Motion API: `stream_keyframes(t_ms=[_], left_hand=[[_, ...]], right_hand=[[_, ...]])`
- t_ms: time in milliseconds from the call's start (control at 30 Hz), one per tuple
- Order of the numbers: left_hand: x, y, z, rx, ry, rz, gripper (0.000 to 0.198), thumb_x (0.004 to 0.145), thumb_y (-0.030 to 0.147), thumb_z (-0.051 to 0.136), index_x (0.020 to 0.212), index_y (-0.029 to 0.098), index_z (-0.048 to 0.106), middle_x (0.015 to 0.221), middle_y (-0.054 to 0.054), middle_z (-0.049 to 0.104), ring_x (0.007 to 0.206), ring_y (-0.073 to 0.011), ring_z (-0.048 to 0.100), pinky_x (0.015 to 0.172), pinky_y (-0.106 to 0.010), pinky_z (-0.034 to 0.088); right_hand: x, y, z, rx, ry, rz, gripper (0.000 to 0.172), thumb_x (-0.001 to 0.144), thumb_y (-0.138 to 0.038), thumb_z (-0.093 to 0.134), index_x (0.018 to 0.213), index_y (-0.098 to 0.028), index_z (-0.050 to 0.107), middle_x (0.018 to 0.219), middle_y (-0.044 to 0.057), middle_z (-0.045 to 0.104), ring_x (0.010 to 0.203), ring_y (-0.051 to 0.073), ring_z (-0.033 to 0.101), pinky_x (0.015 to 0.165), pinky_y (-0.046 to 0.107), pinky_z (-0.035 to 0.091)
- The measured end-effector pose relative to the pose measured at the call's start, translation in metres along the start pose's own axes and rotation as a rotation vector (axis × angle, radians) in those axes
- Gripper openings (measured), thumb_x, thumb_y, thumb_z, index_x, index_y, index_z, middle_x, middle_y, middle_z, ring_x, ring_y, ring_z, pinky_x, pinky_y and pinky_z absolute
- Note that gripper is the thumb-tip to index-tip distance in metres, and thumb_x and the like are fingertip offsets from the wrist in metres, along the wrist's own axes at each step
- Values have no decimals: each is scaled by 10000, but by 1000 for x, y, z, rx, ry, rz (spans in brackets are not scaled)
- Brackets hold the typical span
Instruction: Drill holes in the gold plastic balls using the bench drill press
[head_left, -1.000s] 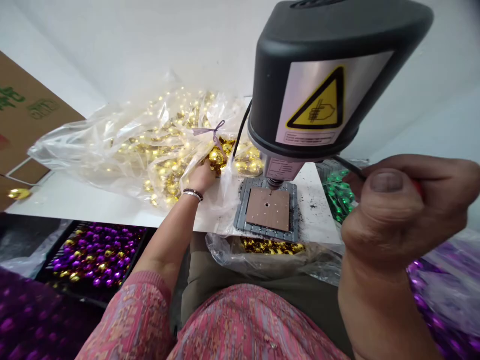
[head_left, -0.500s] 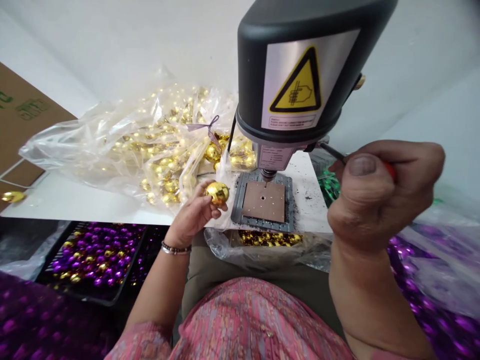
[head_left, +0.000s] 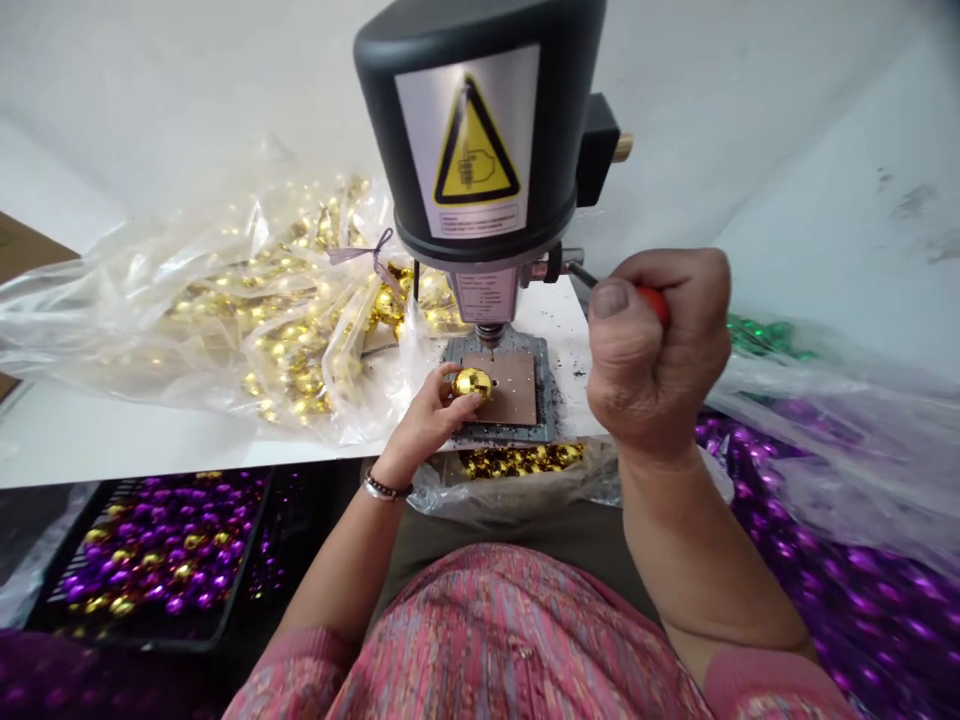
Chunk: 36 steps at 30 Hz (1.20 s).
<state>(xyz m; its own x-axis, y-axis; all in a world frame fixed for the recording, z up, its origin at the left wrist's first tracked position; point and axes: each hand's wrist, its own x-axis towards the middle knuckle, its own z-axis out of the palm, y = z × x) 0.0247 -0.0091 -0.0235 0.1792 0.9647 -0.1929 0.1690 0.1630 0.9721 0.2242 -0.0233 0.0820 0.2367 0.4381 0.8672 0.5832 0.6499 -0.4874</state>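
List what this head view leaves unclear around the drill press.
Head view:
- Red plastic tool handle: mostly hidden by the right hand.
- Shiny gold bauble: its far side is hidden by the fingers of the left hand.
- Thin metal drill bit: too small to make out its tip.
- Gold baubles: partly cut off by the edge of the white bench.
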Motion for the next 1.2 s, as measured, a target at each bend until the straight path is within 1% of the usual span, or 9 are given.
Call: stream_keyframes(t_ms=[200,300,400,500,600,700,867,1000,1200], left_hand=[[13,-2,2,171,-3,78,565,762,359,775,1262,195,568,919,-34,700,730,-134,632,688,-259,517],[14,-2,1,197,-13,77,573,754,350,776,1269,200,577,951,-38,703,756,-140,638,708,-263,524],[14,-1,2,172,-18,64,583,734,338,785,1265,205,584,1034,-52,703,778,-145,646,715,-265,531],[14,2,3,149,-32,47,562,736,348,780,1249,208,600,1106,-64,688,763,-140,650,691,-258,534],[15,6,3,155,-45,9,505,793,411,731,1237,205,606,1033,-44,673,697,-123,635,636,-243,529],[15,11,3,144,-45,-8,463,833,441,688,1218,197,608,886,-10,643,671,-117,621,591,-214,504],[15,15,2,175,-64,-16,445,837,449,683,1197,194,626,821,1,639,679,-123,627,581,-200,481],[18,12,2,260,-44,-8,512,822,480,692,1251,210,617,905,-10,678,692,-135,638,607,-223,488],[25,11,8,432,14,92,574,766,416,748,1289,204,640,917,-19,704,716,-140,594,667,-246,476]], right_hand=[[4,-4,-1,-24,15,-24,170,958,-328,499,818,-232,497,710,-60,526,597,38,498,598,189,436],[16,-7,4,-73,58,-6,222,941,-308,510,747,-213,460,652,-60,444,572,31,434,588,176,398],[39,-7,10,-77,86,11,278,923,-289,485,688,-217,356,620,-70,309,566,25,297,587,166,353],[66,-5,16,-92,76,98,320,921,-248,448,675,-235,244,624,-79,225,614,23,213,613,144,314],[91,0,22,-154,8,250,367,910,-249,423,612,-235,208,620,-87,226,647,7,204,653,136,283],[108,5,26,-221,-85,357,347,883,-295,357,566,-214,240,626,-91,247,663,-35,286,693,137,274],[115,10,28,-158,-105,433,317,808,-334,346,543,-203,234,601,-92,247,762,-72,518,639,109,246],[112,12,29,-79,-69,444,335,792,-355,402,540,-209,236,609,-94,305,750,-78,537,617,79,251],[111,13,30,-137,-84,394,325,853,-351,363,577,-231,239,637,-101,354,756,-60,535,775,145,372]])
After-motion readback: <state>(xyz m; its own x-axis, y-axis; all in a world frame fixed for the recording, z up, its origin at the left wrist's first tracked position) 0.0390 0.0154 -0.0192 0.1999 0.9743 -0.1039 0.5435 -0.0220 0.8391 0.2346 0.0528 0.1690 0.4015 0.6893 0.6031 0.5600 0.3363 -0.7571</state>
